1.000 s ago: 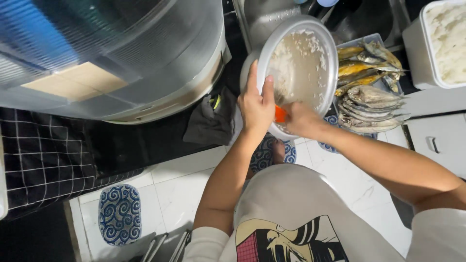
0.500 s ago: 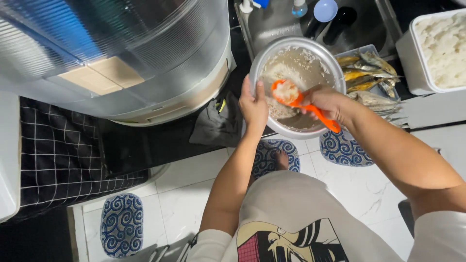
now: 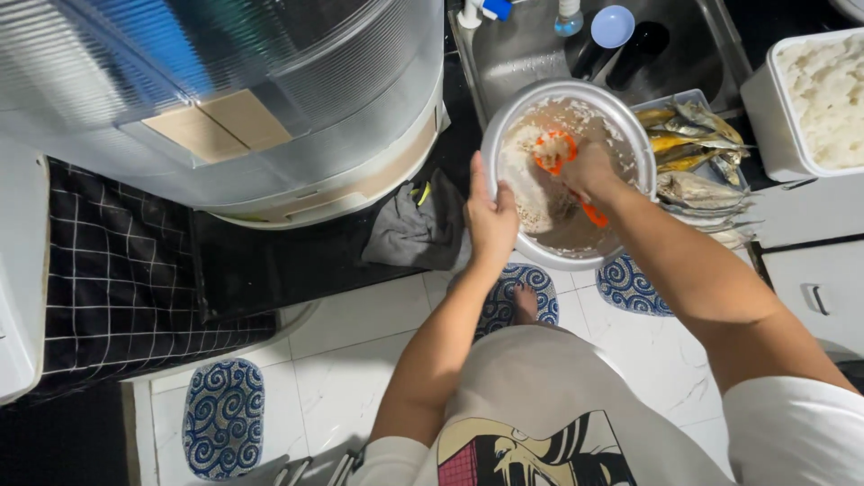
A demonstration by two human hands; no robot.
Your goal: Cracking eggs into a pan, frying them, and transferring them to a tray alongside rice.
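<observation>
Rice first: sticky white rice (image 3: 526, 175) clings in patches to the inside of the round metal pot (image 3: 504, 121), heaped thickest on the wall nearest the left hand, with bare grey metal showing across the rest of the bowl. Pot is tipped so its open mouth faces up toward the camera, held out over the tiled floor (image 3: 360, 360), just in front of the steel sink (image 3: 522, 54). Left hand (image 3: 490, 216) is clamped on the pot's near rim, thumb hooked inside, fingers wrapped under. Right hand (image 3: 594, 166) is down inside the pot, closed tight around an orange rice paddle (image 3: 567, 171); the paddle's long axis runs on a slant, rounded blade pointing toward the sink and into the rice, handle end poking out below the fist toward the person. Just beside the pot, on its far side from the left hand, a tray of dried fish (image 3: 697, 162) sits, and past that a white tub of cooked rice (image 3: 823, 99).
</observation>
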